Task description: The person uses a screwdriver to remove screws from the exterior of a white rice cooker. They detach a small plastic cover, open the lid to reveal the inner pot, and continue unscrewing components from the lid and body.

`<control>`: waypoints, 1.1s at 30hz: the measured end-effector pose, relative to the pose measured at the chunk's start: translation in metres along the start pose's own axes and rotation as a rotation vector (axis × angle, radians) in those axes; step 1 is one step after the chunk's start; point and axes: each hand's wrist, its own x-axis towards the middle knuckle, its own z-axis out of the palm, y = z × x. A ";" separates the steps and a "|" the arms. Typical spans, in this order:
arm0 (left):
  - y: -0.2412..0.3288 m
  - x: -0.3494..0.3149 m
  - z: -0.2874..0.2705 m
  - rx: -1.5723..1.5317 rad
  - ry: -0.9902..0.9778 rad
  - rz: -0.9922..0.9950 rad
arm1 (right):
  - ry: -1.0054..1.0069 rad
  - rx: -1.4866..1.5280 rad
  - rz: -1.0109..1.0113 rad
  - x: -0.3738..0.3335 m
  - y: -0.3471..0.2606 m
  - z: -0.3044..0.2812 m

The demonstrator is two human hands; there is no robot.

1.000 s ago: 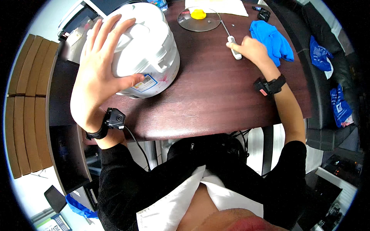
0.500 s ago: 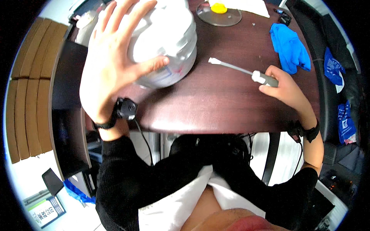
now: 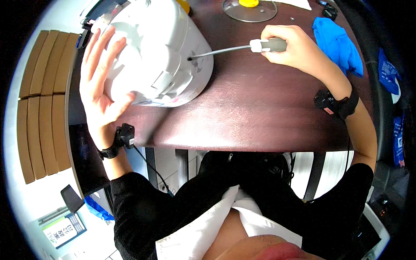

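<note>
- At the far left we see stacked brown cardboard boxes (image 3: 43,104), beyond the table (image 3: 238,112).
- Our left hand (image 3: 102,82) is spread, its palm side against the lid of the white cooker (image 3: 190,80).
- The cooker sits on the table's left part, its lid on and turned up and leftward. Whether it stands flat or tilts, we cannot tell.
- We judge the work as under way, not finished: the tool is in hand and its tip is at the cooker's side. We make out no part taken off; how much is left we cannot tell.
- The screwdriver (image 3: 242,47) lies between cooker and right hand, above the table. Its long axis runs nearly straight across, tip pointing left and slightly nearer to us, handle to the right. Whether the tip touches the wall is unclear.
- Beyond it rests 1 clear glass lid (image 3: 242,13) with a yellow knob.
- Our right hand (image 3: 290,45) is closed around the screwdriver's handle; our 2 hands are well apart.
- At the right, just past that hand, lies a crumpled blue cloth (image 3: 336,41).
</note>
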 end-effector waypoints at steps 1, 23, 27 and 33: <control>0.002 -0.001 0.004 0.006 0.025 -0.030 | -0.030 -0.039 0.039 0.000 0.002 0.003; 0.018 -0.005 0.023 -0.021 0.183 -0.170 | -0.185 -0.394 0.212 0.057 -0.036 -0.028; 0.017 -0.002 0.023 -0.019 0.184 -0.152 | -0.193 -0.293 0.094 0.024 0.009 0.005; 0.005 0.007 0.026 -0.053 0.192 -0.090 | 0.127 -0.749 -0.219 0.048 -0.027 -0.039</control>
